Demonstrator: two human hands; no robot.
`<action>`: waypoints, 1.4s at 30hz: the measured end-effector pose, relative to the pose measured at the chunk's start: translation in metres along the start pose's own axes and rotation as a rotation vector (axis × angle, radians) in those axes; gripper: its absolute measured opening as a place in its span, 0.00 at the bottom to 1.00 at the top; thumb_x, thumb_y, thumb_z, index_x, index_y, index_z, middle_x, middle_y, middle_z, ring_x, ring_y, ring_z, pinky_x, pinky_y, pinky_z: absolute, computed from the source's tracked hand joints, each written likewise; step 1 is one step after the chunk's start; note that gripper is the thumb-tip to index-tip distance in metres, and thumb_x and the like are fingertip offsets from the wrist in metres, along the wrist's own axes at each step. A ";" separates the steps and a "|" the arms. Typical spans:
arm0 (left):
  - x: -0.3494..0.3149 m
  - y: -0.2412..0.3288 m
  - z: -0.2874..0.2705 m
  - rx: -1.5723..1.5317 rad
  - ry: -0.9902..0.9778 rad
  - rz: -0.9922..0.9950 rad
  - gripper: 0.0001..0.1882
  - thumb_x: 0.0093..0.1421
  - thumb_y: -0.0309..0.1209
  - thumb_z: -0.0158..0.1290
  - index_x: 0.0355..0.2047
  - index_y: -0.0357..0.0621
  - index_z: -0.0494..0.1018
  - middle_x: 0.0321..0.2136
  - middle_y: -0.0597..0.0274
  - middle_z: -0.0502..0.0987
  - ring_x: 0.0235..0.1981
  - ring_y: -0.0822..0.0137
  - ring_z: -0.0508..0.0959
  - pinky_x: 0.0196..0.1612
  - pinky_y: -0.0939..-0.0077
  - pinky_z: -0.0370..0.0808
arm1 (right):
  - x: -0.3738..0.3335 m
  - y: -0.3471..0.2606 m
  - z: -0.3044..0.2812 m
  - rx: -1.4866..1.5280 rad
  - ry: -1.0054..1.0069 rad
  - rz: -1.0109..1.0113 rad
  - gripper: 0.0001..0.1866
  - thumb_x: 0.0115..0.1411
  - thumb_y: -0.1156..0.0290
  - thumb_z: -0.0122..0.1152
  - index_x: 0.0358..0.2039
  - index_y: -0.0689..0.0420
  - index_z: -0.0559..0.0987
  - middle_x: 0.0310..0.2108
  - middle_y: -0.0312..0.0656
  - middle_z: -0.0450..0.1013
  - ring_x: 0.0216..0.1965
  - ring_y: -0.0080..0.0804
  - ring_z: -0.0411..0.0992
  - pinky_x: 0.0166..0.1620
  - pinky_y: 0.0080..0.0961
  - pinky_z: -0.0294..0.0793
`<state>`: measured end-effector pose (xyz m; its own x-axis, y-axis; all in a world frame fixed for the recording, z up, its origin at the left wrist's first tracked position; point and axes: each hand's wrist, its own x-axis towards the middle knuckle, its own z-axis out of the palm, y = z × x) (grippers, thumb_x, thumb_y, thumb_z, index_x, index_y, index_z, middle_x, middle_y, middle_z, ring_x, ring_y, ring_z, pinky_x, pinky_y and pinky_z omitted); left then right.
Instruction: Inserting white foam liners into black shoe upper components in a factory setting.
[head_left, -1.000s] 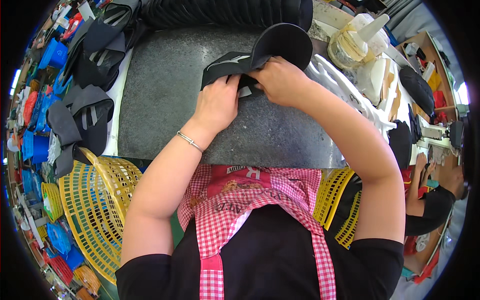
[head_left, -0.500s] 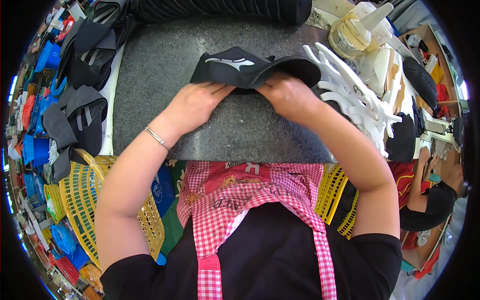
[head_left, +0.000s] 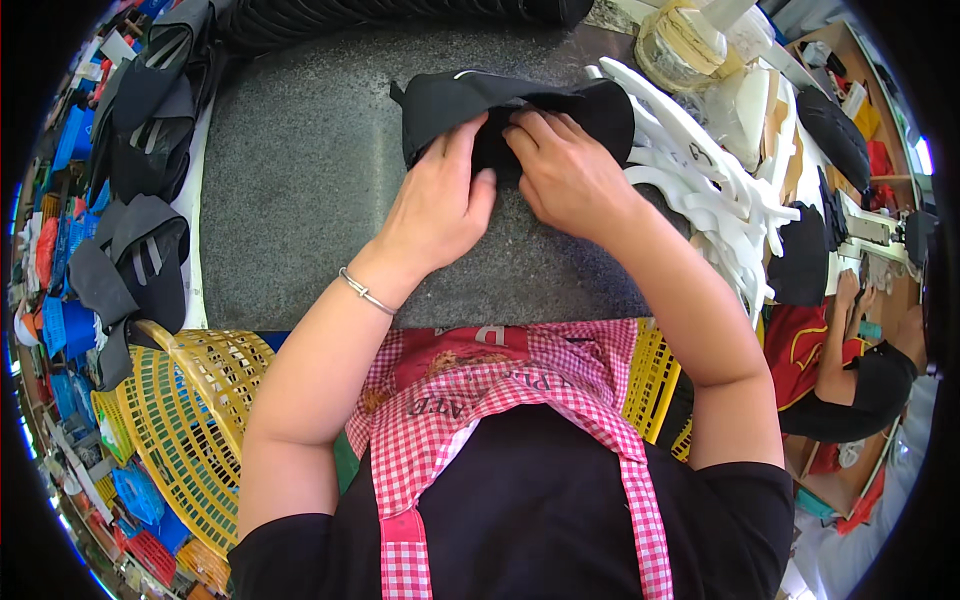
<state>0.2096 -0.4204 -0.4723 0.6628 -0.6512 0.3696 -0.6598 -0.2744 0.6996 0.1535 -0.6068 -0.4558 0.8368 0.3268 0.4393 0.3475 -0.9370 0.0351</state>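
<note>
A black cap (head_left: 437,112) is tipped on the grey tabletop in front of me, its dark hollow inside facing me and its brim to the right. A sliver of a white mark shows at its top edge. My left hand (head_left: 440,205) grips the near left edge of the cap, the thumb standing apart from the fingers. With fingers bent, my right hand (head_left: 575,185) holds the cap at its opening beside the brim. Some fingertips of both hands are hidden in or behind the cloth.
White curved strips (head_left: 700,165) pile up on the right, below a tape-wrapped container (head_left: 680,45). A row of stacked black caps (head_left: 400,15) lines the far edge. Dark cut pieces (head_left: 145,245) hang at the left. Yellow baskets (head_left: 190,430) stand below; a co-worker (head_left: 850,385) sits at right.
The cap has turned so its inside faces me and its white side mark is mostly out of sight. Both hands have shifted their hold, the left moving nearer the cap's opening.
</note>
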 end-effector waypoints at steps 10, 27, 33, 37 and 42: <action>0.012 -0.005 -0.001 0.092 -0.061 -0.044 0.25 0.55 0.19 0.53 0.55 0.36 0.72 0.57 0.48 0.72 0.56 0.44 0.72 0.59 0.59 0.70 | 0.013 0.043 -0.013 0.402 -0.094 -0.108 0.14 0.56 0.73 0.62 0.43 0.58 0.74 0.39 0.46 0.77 0.46 0.50 0.75 0.45 0.42 0.76; -0.014 0.004 -0.011 0.326 -0.338 0.169 0.37 0.58 0.43 0.58 0.64 0.40 0.64 0.69 0.49 0.56 0.68 0.45 0.57 0.66 0.54 0.60 | -0.023 0.043 -0.009 0.248 -0.122 -0.210 0.29 0.46 0.83 0.57 0.52 0.60 0.79 0.53 0.45 0.76 0.62 0.44 0.69 0.63 0.36 0.70; -0.021 0.018 0.031 0.172 -0.314 -0.019 0.47 0.57 0.61 0.52 0.69 0.47 0.57 0.70 0.45 0.52 0.72 0.41 0.46 0.71 0.48 0.45 | 0.041 -0.058 0.022 1.187 0.217 0.661 0.27 0.61 0.63 0.64 0.54 0.68 0.70 0.45 0.54 0.78 0.54 0.45 0.73 0.56 0.33 0.72; -0.036 0.022 0.025 0.411 -0.227 0.135 0.40 0.60 0.46 0.51 0.70 0.46 0.55 0.71 0.43 0.49 0.71 0.38 0.49 0.71 0.47 0.45 | 0.091 -0.091 0.020 1.011 0.117 0.849 0.23 0.65 0.67 0.55 0.54 0.71 0.67 0.44 0.60 0.76 0.47 0.53 0.77 0.46 0.39 0.77; -0.041 0.058 -0.053 0.218 -0.630 0.134 0.33 0.50 0.34 0.61 0.58 0.42 0.71 0.61 0.44 0.67 0.65 0.47 0.63 0.68 0.56 0.58 | 0.084 -0.072 0.015 0.140 -0.042 0.133 0.17 0.55 0.73 0.55 0.45 0.64 0.79 0.42 0.50 0.79 0.44 0.41 0.77 0.46 0.36 0.75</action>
<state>0.1632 -0.3723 -0.4143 0.2808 -0.9593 -0.0284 -0.8220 -0.2557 0.5088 0.2051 -0.5103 -0.4344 0.8951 0.2091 0.3937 0.2860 -0.9468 -0.1473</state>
